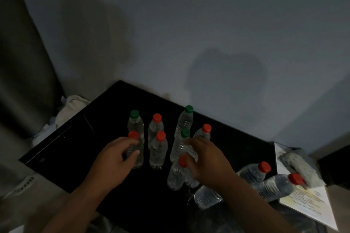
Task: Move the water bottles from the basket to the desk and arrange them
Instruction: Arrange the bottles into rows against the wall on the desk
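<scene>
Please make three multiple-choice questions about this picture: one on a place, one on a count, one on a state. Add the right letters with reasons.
1. The printed sheet lies: A) at the desk's right end B) left of the bottles C) on the wall.
2. Green caps in view: A) one B) three C) six.
3. The left hand: A) lies flat B) grips a red-capped bottle C) is hidden.
1 A, it sits at the right end; 2 B, three green tops show; 3 B, its fingers curl round it.
</scene>
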Motion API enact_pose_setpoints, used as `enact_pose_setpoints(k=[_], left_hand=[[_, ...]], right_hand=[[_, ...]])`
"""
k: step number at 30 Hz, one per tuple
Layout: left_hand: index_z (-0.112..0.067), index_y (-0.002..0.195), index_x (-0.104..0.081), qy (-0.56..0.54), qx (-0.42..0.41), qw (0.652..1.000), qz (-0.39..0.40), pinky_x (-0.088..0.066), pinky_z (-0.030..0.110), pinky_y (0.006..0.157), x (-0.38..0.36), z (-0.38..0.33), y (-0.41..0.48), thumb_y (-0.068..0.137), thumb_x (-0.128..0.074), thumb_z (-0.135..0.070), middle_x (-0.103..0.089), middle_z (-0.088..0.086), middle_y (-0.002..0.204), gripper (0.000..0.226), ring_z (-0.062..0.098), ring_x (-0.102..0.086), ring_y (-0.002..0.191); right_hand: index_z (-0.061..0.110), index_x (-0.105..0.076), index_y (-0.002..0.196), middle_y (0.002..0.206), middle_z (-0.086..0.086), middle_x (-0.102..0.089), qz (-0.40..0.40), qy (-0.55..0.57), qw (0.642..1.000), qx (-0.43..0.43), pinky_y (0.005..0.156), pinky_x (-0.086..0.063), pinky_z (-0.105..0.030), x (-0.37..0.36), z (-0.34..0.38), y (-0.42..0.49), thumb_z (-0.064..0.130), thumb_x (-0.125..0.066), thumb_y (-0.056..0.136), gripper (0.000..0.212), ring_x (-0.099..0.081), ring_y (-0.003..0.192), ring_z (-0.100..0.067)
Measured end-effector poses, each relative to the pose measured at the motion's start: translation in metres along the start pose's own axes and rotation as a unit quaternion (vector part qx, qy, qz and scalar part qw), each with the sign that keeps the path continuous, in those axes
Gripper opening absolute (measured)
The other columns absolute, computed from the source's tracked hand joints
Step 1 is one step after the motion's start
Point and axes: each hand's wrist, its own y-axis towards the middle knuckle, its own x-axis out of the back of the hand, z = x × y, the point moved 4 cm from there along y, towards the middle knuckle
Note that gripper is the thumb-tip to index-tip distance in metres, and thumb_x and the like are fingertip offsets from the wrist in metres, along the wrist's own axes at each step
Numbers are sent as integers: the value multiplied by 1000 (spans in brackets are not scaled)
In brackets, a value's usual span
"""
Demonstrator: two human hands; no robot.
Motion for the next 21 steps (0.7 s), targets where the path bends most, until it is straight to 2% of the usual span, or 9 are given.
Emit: enact_pose_setpoints(k=[3,7,11,16,21], left_hand=[[-33,104,-63,15,2,1000,-14,-49,24,87,2,1,2,86,-68,-15,-59,-18,105,25,-2,-57,97],[-31,109,-62,48,9,999,-25,-48,26,91,2,-1,3,85,-70,-15,-56,-20,106,30,1,-57,99],[-36,109,-60,70,3,997,-31,-47,22,91,2,-2,6,82,-72,-15,-54,-22,106,36,-7,-54,99],[-22,117,-62,89,11,996,-30,-48,31,94,0,4,24,78,-74,-16,-56,-6,110,41,10,-57,102],[-14,127,-58,119,42,992,-22,-45,30,94,-3,22,50,77,-76,-20,-56,3,115,54,18,-56,106]], right_hand=[[20,-59,124,116,1,-62,1,13,1000,15,87,-48,-31,-3,1,8,32,-58,89,37,-57,107,-18],[21,-55,129,122,2,-59,24,14,999,26,91,-45,-29,-9,1,15,47,-45,86,51,-54,113,-17],[19,-54,132,123,-1,-59,28,5,998,58,92,-45,-31,-13,2,19,33,-56,91,43,-54,114,-19],[17,-58,124,117,-4,-60,31,8,996,85,86,-50,-38,-15,5,34,31,-57,91,35,-57,107,-21],[19,-59,121,114,-2,-61,20,5,996,91,83,-51,-38,-26,7,71,31,-56,91,33,-61,101,-19]])
